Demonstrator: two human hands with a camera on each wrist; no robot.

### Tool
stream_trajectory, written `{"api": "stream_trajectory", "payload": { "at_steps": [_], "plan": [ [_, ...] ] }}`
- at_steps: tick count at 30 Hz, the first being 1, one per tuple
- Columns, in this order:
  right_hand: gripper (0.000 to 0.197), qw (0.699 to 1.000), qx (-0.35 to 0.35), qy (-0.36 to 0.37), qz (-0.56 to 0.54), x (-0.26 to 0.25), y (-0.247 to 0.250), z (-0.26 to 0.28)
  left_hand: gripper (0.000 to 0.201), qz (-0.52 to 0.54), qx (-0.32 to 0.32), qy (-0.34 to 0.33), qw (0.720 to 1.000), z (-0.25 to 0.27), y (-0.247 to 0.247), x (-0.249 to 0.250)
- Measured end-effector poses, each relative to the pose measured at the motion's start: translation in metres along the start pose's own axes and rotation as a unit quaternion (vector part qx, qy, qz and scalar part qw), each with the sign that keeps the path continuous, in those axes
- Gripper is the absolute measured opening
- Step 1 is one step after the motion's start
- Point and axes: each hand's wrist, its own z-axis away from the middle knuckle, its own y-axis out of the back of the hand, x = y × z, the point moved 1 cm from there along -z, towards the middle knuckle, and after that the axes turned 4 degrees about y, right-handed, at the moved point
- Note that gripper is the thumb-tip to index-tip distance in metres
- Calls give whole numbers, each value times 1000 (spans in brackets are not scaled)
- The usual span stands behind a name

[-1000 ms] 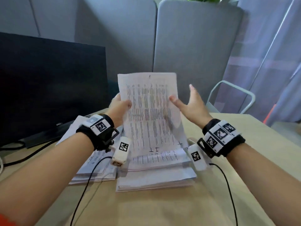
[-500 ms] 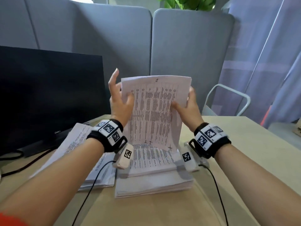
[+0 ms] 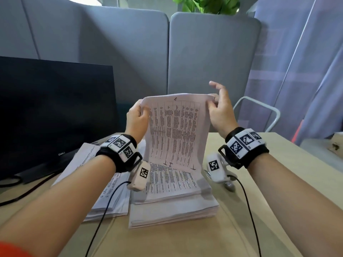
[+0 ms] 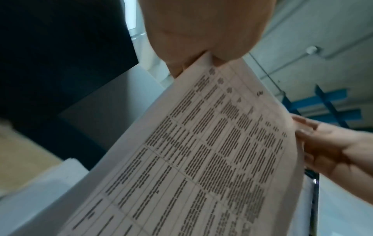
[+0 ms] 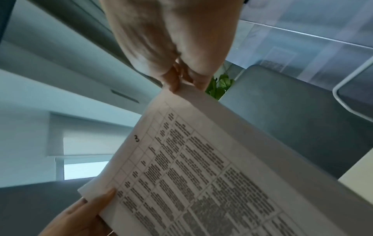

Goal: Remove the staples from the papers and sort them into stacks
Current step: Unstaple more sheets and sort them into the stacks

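Pinching the limp printed sheet at its top corners, your left hand and right hand should keep it taut.

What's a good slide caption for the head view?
Both hands, left and right, pinch a printed sheet's top corners above two paper stacks.

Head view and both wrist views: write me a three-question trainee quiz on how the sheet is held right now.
1. True or false: the left hand grips the sheet at its top left corner.
2. Which digit is handwritten at the sheet's top edge? A) 3 B) 7 C) 1
3. Fill in: the right hand pinches the sheet's top ____ corner.

Key: 1 true; 2 A; 3 right.
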Motion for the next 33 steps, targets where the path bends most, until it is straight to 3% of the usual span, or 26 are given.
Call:
{"api": "stream_trajectory", "payload": {
  "at_steps": [3,8,14,19,22,24,26,28,29,30,31,32,33],
  "plan": [
    [23,997,59,4,-45,-7,6,-5,13,-17,46,-42,998,-10,-5,10],
    [29,985,152,23,-84,-20,19,-21,12,15,44,-41,998,-26,-18,29],
    [32,980,165,102,-46,-25,13,-13,22,10,175,-90,980,-16,-23,43],
    [36,982,161,52,-83,1,1,3,16,-8,134,19,991,10,-33,11],
    [35,979,174,54,-91,-4,4,-1,19,-21,123,52,991,8,-35,6],
    [34,983,151,45,-97,-3,11,-9,21,-29,123,53,991,-1,-35,11],
    [30,986,102,-36,-123,7,16,-17,23,-43,117,47,991,-10,-34,18],
    [19,990,-2,-143,-7,26,22,-17,24,-61,108,41,991,-17,-33,22],
    [16,966,-122,-184,134,39,27,-10,24,-67,100,39,992,-19,-33,24],
    [17,900,-262,-215,275,54,32,2,23,-73,92,37,992,-20,-33,26],
    [19,809,-377,-239,383,74,37,21,23,-77,83,35,993,-21,-34,29],
    [22,729,-452,-230,460,90,41,38,23,-77,74,33,994,-20,-35,31],
    [31,683,-481,-208,509,103,43,55,23,-74,65,31,995,-19,-36,34]
  ]
}}
